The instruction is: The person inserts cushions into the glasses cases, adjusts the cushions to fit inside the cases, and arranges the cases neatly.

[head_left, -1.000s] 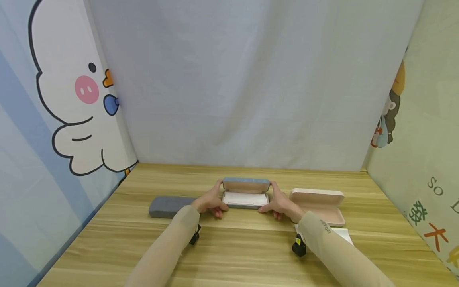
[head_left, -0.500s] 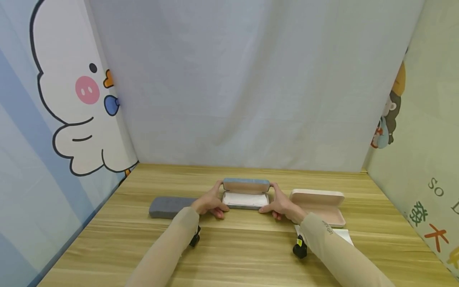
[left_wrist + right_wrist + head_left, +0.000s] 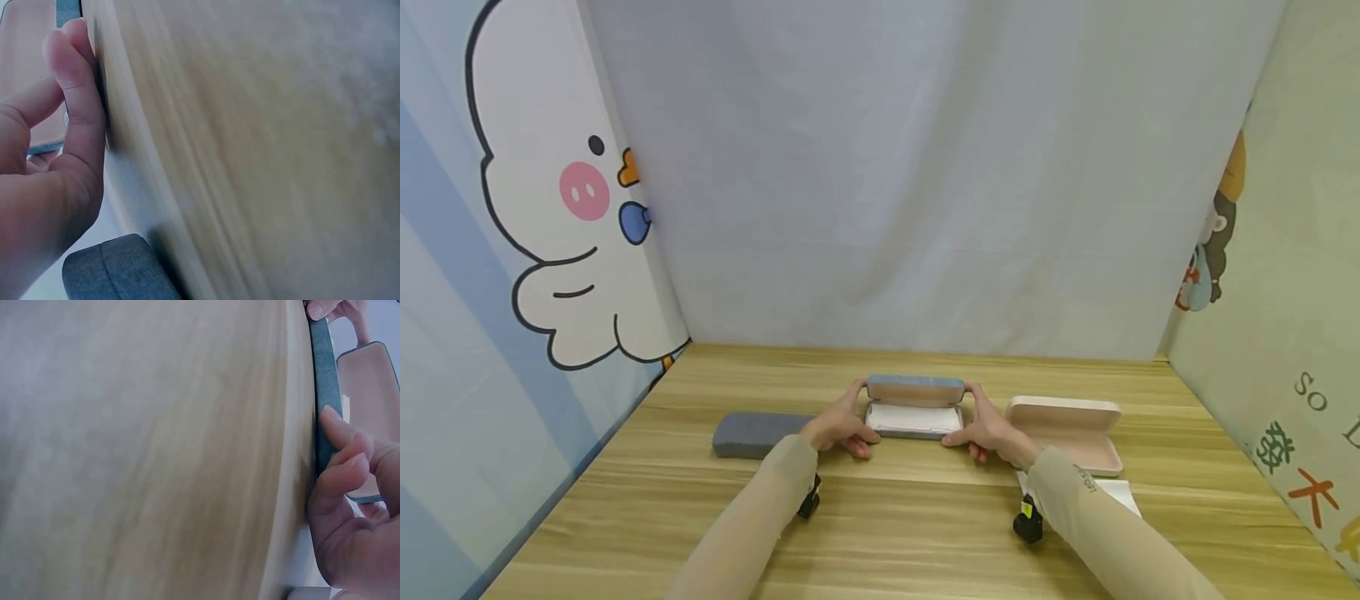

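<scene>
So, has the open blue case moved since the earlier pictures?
No, not visibly: in the head view, the blue case keeps the same gaps to the cream case and the back edge of the table.

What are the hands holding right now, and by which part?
The open blue-grey case: the left hand grips its left end, the right hand its right end, with thumbs at the front corners.

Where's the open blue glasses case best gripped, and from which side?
Likely at the short ends of the blue glasses case, left hand from the left, right hand from the right: with the lid raised, each can span lid and base, clear of the opening.
</scene>
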Demonstrator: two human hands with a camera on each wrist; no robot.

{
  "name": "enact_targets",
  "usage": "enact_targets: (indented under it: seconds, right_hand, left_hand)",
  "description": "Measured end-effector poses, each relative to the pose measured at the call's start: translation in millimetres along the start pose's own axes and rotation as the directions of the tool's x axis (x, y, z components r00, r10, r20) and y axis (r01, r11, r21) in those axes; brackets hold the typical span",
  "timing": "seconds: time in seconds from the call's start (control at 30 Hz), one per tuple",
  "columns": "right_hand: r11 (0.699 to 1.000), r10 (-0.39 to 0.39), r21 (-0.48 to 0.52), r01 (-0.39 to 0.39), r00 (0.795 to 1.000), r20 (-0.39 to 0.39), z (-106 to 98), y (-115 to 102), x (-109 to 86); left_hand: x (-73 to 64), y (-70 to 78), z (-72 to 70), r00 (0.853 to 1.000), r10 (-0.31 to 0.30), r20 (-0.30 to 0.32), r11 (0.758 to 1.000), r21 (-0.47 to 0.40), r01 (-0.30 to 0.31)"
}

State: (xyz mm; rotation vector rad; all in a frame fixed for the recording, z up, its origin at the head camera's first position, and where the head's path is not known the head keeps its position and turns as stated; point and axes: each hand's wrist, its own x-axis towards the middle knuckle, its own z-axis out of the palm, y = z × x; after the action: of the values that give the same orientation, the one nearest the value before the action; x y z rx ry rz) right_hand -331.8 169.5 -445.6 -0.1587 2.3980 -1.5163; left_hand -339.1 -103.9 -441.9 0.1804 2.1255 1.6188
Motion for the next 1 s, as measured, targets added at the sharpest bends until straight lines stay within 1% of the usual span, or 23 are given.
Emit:
enact_targets:
  seconds: [0.27, 0.47, 0.8, 1.0]
  right_hand:
    - [1.000, -0.011, -0.007, 0.011, 1.000, -0.009, 0.9, -0.2, -0.8]
    - [1.000, -0.003, -0.012, 0.003, 1.000, -0.017, 0.8, -0.6, -1.0]
    - [0.999, -0.042, -0.011, 0.042, 0.999, -0.012, 2.1, -1.0, -3.8]
    - [0.999, -0.054, 0.000, 0.054, 0.999, -0.009, 3.0, -0.5, -4.6]
  left_hand:
    - [-0.4, -1.8, -0.4, 1.000, 0.016, 0.011, 1.000, -0.021, -0.016]
    - [-0.1, -0.5, -0.1, 1.000, 0.011, 0.008, 0.999, -0.031, -0.010]
    - [-3.4, 1.6, 2.0, 0.999, 0.048, 0.007, 0.999, -0.004, -0.048]
    - [-0.5, -0.3, 2.0, 0.998, 0.062, -0.001, 0.998, 0.019, -0.062]
